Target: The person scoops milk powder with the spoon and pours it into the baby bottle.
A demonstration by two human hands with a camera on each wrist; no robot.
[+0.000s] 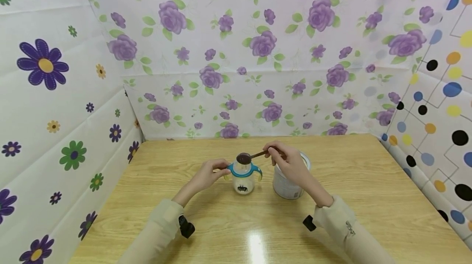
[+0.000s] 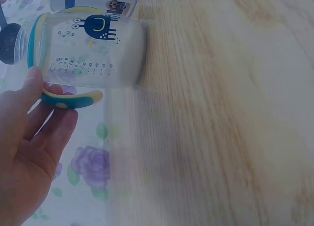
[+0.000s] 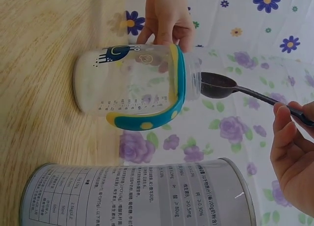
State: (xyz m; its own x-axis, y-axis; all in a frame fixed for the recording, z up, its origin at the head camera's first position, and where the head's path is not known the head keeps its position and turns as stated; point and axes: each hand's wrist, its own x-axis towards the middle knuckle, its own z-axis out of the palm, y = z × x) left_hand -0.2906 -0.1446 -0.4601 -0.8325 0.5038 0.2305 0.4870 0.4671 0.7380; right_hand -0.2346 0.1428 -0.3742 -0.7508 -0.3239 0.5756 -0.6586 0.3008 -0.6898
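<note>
The left grip (image 1: 211, 174), thumb and fingers closed, is holding the bottle (image 1: 243, 185) by its blue collar; the bottle is standing upright on the bench (image 1: 221, 225). The right grip (image 1: 289, 165) is pinching the spoon (image 1: 243, 158), its handle slanting down leftward, bowl lying at the bottle's mouth. Whether they are touching, I cannot tell.

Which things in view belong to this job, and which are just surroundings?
Part of the job:
bottle, held by the left hand
spoon, held at the bottle's mouth by the right hand
tin, beside the bottle

Just surroundings:
table
purple-rose backdrop
dotted side sheet
</note>
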